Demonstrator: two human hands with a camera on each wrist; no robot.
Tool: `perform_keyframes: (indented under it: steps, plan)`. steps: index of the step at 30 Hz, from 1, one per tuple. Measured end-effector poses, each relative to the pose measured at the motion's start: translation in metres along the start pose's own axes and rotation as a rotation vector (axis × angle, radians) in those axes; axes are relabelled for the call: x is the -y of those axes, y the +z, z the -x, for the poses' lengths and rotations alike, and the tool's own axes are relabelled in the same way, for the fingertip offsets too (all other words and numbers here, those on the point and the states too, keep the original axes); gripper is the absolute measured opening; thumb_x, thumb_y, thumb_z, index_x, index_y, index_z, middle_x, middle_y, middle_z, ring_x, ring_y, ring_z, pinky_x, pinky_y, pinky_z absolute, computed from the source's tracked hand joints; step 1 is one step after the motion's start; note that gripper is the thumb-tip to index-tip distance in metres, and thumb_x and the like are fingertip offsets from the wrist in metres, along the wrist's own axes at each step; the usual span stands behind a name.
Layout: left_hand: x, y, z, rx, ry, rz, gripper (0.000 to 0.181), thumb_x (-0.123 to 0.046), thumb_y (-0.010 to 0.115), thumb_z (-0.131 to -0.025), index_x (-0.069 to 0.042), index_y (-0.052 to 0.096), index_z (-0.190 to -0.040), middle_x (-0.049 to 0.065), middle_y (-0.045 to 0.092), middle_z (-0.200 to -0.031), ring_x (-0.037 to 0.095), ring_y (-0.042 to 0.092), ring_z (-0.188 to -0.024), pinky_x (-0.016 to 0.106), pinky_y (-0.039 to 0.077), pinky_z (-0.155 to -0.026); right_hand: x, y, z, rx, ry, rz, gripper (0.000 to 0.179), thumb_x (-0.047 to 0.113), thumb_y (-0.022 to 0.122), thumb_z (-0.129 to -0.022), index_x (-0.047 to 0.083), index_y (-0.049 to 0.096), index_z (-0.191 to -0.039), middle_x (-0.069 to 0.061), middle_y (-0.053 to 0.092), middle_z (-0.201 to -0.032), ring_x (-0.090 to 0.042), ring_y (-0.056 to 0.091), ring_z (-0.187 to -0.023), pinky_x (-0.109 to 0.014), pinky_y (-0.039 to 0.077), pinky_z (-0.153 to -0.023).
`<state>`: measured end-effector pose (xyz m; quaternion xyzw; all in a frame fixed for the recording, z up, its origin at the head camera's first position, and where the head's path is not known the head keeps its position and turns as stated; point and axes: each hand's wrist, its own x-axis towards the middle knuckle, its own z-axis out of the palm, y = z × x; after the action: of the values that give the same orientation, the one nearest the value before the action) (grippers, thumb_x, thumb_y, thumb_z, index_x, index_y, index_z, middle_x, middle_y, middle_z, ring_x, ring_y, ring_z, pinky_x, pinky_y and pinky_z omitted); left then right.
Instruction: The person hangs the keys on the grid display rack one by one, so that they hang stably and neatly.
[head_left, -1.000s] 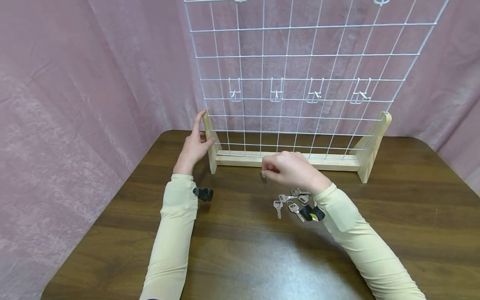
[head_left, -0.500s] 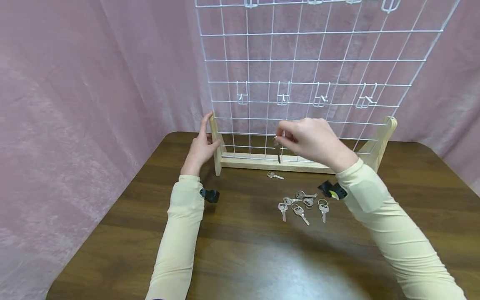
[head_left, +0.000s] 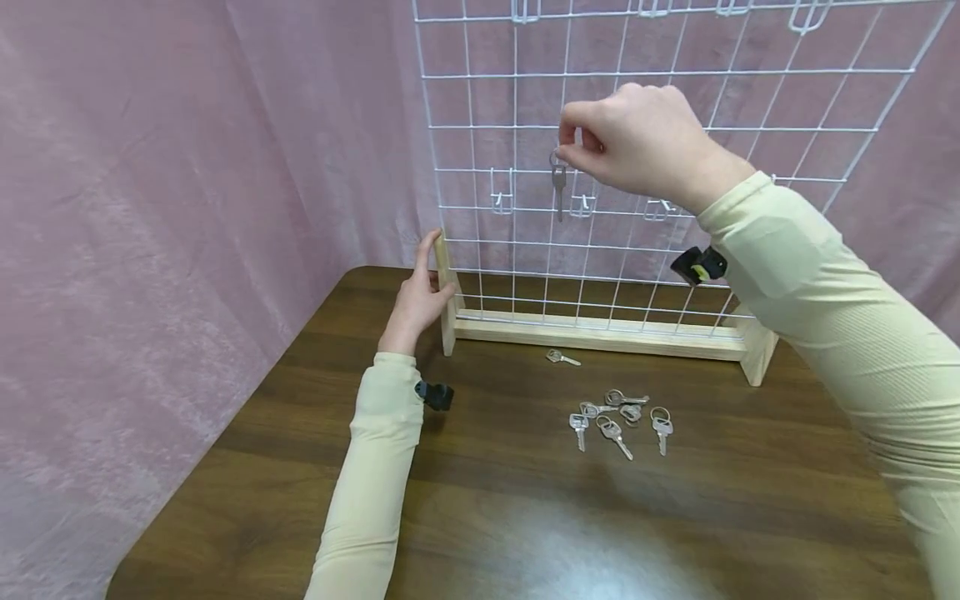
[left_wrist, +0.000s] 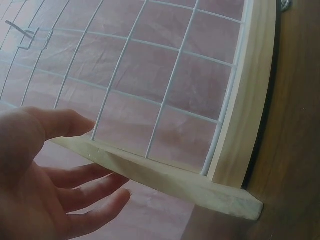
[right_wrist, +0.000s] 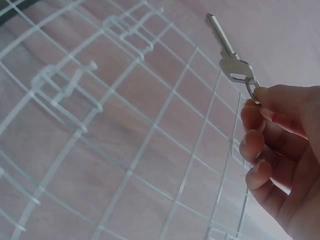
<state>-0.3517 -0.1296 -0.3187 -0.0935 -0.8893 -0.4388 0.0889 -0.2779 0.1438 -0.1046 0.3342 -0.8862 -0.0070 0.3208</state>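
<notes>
My right hand (head_left: pixel 648 146) is raised before the white wire grid (head_left: pixel 487 127). Its thumb and forefinger pinch the split ring of a silver key (head_left: pixel 559 185), which dangles blade down in the head view, just left of a white hook (head_left: pixel 582 205). The right wrist view shows that key (right_wrist: pixel 234 66) apart from the wires, with the other fingers loosely curled. At the rack's left end, my left hand (head_left: pixel 416 304) grips the wooden stand (head_left: pixel 447 292). In the left wrist view its thumb and fingers lie on either side of the wooden side piece (left_wrist: pixel 150 180).
Several keys with rings, among them one key (head_left: pixel 612 430), lie loosely grouped on the brown table (head_left: pixel 495 517). A single key (head_left: pixel 562 357) lies closer to the stand's base bar (head_left: pixel 592 335). Upper hooks (head_left: pixel 810 15) hang on a higher wire. A pink curtain (head_left: pixel 225 167) stands behind.
My right hand has risen from near the tabletop to the lower hook row, carrying the key. A single key near the base bar has come into view. My left hand stays on the stand.
</notes>
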Motion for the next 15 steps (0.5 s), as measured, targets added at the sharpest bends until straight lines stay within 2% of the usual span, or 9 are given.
perform_keyframes:
  steps: [6,11,13,15]
  plan:
    - [-0.004,0.004,-0.001,-0.004,0.01,0.006,0.081,-0.014,0.058,-0.092,-0.049,0.011,-0.148,0.023,0.062,-0.124,0.036,0.065,-0.104,0.05,0.056,-0.083,-0.012,-0.019,-0.028,-0.034,0.01,0.042,0.021,0.023,0.056,-0.095,0.005,0.066,-0.094,-0.011,0.061,-0.068,-0.025,0.054,-0.064,-0.037,0.034,-0.049]
    - [-0.003,0.009,0.0,0.005,0.001,0.004,0.081,-0.015,0.057,-0.093,-0.052,0.009,-0.147,0.022,0.062,-0.124,0.036,0.066,-0.103,0.05,0.056,-0.081,-0.017,-0.029,-0.047,-0.079,0.034,0.027,0.025,0.023,0.054,-0.097,0.0,0.065,-0.098,-0.017,0.058,-0.079,-0.023,0.048,-0.075,-0.034,0.031,-0.065]
    - [-0.003,0.01,0.0,0.004,0.002,0.005,0.081,-0.016,0.057,-0.093,-0.053,0.009,-0.147,0.021,0.063,-0.123,0.036,0.066,-0.103,0.05,0.056,-0.081,-0.018,-0.032,-0.057,-0.089,0.063,0.006,0.031,0.025,0.05,-0.099,0.0,0.063,-0.111,-0.019,0.058,-0.087,-0.023,0.045,-0.077,-0.034,0.033,-0.071]
    - [-0.002,0.009,-0.001,-0.001,0.001,0.009,0.081,-0.016,0.057,-0.093,-0.054,0.009,-0.146,0.021,0.063,-0.123,0.035,0.066,-0.103,0.05,0.056,-0.081,-0.018,-0.037,-0.069,-0.091,0.096,0.0,0.04,0.029,0.043,-0.102,0.004,0.055,-0.131,-0.02,0.061,-0.109,-0.026,0.052,-0.091,-0.034,0.042,-0.087]
